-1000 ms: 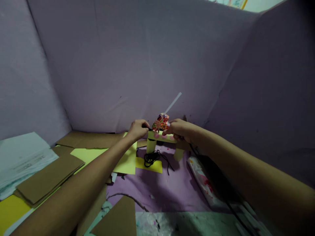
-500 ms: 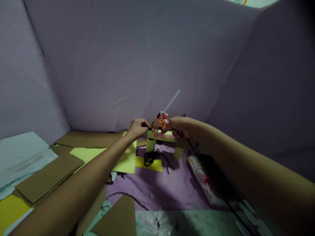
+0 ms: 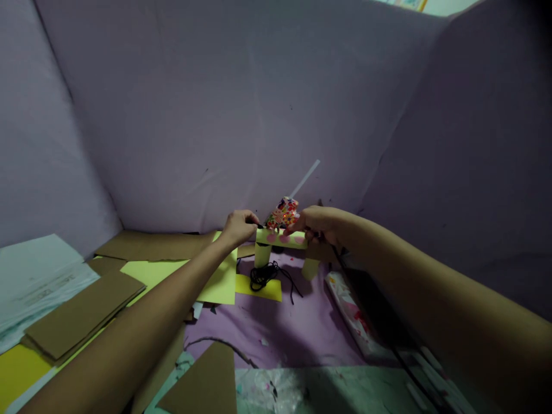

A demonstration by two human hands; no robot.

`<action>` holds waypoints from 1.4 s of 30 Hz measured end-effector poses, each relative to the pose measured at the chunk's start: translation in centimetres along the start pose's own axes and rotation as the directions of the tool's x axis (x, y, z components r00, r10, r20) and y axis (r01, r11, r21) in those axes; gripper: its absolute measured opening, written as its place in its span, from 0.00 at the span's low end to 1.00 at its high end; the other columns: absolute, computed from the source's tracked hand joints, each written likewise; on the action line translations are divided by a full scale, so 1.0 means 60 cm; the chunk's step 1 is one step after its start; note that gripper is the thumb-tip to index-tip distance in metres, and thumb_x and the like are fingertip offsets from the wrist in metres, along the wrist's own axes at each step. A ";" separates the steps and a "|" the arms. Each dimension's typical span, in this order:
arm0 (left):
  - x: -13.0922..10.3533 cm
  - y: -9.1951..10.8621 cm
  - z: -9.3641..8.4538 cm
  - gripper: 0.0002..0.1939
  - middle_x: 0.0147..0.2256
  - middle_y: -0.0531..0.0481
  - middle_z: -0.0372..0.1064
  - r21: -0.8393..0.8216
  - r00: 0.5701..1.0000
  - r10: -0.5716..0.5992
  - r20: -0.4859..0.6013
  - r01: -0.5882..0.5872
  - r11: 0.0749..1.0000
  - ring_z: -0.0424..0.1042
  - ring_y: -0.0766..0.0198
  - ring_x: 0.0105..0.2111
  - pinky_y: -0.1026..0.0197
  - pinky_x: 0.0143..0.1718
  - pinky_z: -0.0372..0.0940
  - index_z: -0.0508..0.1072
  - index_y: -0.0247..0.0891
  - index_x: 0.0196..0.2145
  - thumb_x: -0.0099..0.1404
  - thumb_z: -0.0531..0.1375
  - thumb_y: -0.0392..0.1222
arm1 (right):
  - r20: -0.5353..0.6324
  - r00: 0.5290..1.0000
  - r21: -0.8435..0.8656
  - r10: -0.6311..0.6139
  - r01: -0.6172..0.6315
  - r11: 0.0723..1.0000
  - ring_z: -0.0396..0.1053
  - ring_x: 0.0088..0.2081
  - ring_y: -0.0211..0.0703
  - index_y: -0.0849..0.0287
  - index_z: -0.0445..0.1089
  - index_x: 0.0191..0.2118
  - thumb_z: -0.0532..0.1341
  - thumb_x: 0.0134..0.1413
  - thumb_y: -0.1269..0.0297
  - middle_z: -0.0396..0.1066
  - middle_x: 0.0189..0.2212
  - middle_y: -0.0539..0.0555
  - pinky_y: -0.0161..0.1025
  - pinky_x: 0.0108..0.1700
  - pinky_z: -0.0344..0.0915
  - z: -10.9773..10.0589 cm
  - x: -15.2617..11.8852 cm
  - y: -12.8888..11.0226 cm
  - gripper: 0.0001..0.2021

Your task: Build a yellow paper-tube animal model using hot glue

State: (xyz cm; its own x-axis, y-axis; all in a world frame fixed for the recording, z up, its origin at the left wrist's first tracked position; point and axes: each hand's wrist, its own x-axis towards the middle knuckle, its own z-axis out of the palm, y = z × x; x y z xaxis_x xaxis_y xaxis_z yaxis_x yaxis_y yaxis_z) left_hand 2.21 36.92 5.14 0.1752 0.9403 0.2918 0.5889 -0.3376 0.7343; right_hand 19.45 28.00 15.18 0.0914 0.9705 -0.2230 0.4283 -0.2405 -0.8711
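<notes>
left hand point(image 3: 241, 227): pinching dark tip point(image 3: 260, 226) | right hand point(image 3: 318, 222): curled, hold unclear | white packet point(image 3: 47, 267): print illegible

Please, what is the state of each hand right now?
Left hand: closed, fingers pinching something small and dark; I cannot tell what it is.
Right hand: closed around the flowered glue gun.

The cloth wall point(image 3: 276, 103) is greyish purple, the ground cloth point(image 3: 297, 339) lilac. Pink dots line the pale yellow strip point(image 3: 295, 239); red, orange and dark blue flowers cover the patterned piece point(image 3: 283, 213). The cord bundle point(image 3: 263, 276) is black.
</notes>
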 end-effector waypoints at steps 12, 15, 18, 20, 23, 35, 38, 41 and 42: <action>-0.010 0.013 -0.018 0.13 0.39 0.47 0.70 -0.360 0.982 -0.155 0.112 0.185 0.914 0.72 0.64 0.33 0.57 0.33 0.70 0.68 0.34 0.45 0.66 0.56 0.44 | -0.044 0.997 -0.139 0.059 -0.065 0.988 0.47 0.13 0.31 0.60 0.65 0.22 0.61 0.44 0.77 0.50 0.08 0.44 0.30 0.15 0.44 0.002 -0.017 -0.001 0.07; -0.021 0.023 -0.025 0.14 0.40 0.47 0.70 -0.433 0.976 -0.174 0.132 0.215 0.875 0.72 0.64 0.33 0.57 0.33 0.70 0.67 0.34 0.47 0.66 0.55 0.44 | -0.049 0.998 -0.106 0.040 -0.046 0.993 0.46 0.13 0.30 0.59 0.65 0.22 0.63 0.42 0.75 0.50 0.08 0.43 0.30 0.15 0.44 0.000 -0.022 0.007 0.06; -0.025 0.026 -0.025 0.14 0.40 0.47 0.70 -0.460 0.971 -0.198 0.134 0.238 0.855 0.72 0.63 0.33 0.57 0.33 0.70 0.68 0.34 0.46 0.66 0.56 0.44 | -0.050 0.999 -0.051 0.010 -0.013 0.999 0.46 0.13 0.30 0.58 0.64 0.21 0.66 0.40 0.72 0.50 0.08 0.43 0.30 0.15 0.44 0.001 -0.028 0.010 0.08; -0.023 0.023 -0.022 0.13 0.40 0.47 0.70 -0.460 0.970 -0.214 0.113 0.242 0.854 0.71 0.63 0.34 0.57 0.34 0.70 0.68 0.34 0.45 0.66 0.56 0.44 | -0.056 0.998 -0.010 -0.018 0.018 1.000 0.46 0.13 0.30 0.58 0.64 0.20 0.66 0.39 0.71 0.51 0.09 0.43 0.30 0.15 0.44 0.004 -0.032 0.008 0.09; -0.019 0.010 -0.019 0.13 0.40 0.47 0.70 -0.438 0.968 -0.246 0.056 0.245 0.865 0.71 0.63 0.35 0.56 0.35 0.69 0.69 0.34 0.44 0.66 0.56 0.44 | -0.063 0.996 0.060 -0.059 0.063 0.996 0.46 0.13 0.29 0.58 0.64 0.20 0.66 0.40 0.72 0.53 0.10 0.43 0.31 0.15 0.42 0.009 -0.038 0.002 0.09; -0.125 0.061 -0.071 0.07 0.24 0.51 0.68 -0.474 0.906 -0.321 -0.274 0.163 0.865 0.66 0.66 0.24 0.63 0.26 0.61 0.70 0.35 0.23 0.55 0.54 0.38 | -0.039 0.978 0.389 -0.203 0.202 0.899 0.49 0.14 0.28 0.61 0.64 0.29 0.59 0.48 0.71 0.53 0.14 0.42 0.29 0.17 0.49 0.058 -0.079 0.008 0.02; -0.204 0.120 -0.076 0.09 0.20 0.52 0.66 -0.495 0.952 -0.256 -0.166 0.144 0.857 0.64 0.65 0.21 0.63 0.24 0.60 0.69 0.38 0.17 0.48 0.54 0.42 | -0.105 0.931 0.426 -0.348 0.359 0.830 0.52 0.15 0.30 0.60 0.63 0.29 0.63 0.41 0.68 0.57 0.15 0.42 0.30 0.18 0.50 0.074 -0.121 0.028 0.08; -0.279 0.161 -0.073 0.10 0.16 0.53 0.64 -0.454 0.956 -0.260 0.135 0.293 0.842 0.60 0.66 0.19 0.63 0.23 0.57 0.69 0.39 0.15 0.44 0.55 0.46 | -0.105 0.936 0.499 -0.335 0.341 0.796 0.52 0.15 0.32 0.59 0.63 0.29 0.62 0.41 0.63 0.56 0.12 0.43 0.32 0.17 0.49 0.085 -0.183 0.062 0.08; -0.302 0.166 -0.070 0.09 0.16 0.53 0.63 -0.426 0.932 -0.268 0.243 0.351 0.833 0.60 0.65 0.19 0.63 0.23 0.56 0.68 0.39 0.14 0.43 0.56 0.46 | -0.101 0.950 0.539 -0.297 0.303 0.786 0.51 0.14 0.32 0.58 0.62 0.28 0.62 0.40 0.61 0.56 0.12 0.43 0.32 0.17 0.48 0.088 -0.204 0.079 0.09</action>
State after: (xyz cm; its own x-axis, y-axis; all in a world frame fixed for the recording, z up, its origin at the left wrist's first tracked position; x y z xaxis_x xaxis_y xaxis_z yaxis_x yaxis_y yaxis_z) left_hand 1.62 16.36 9.76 0.1973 0.9775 -0.0744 0.2159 0.0307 0.9759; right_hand 15.62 14.88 11.46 0.0511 0.9945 0.0910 -0.1203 0.0966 -0.9880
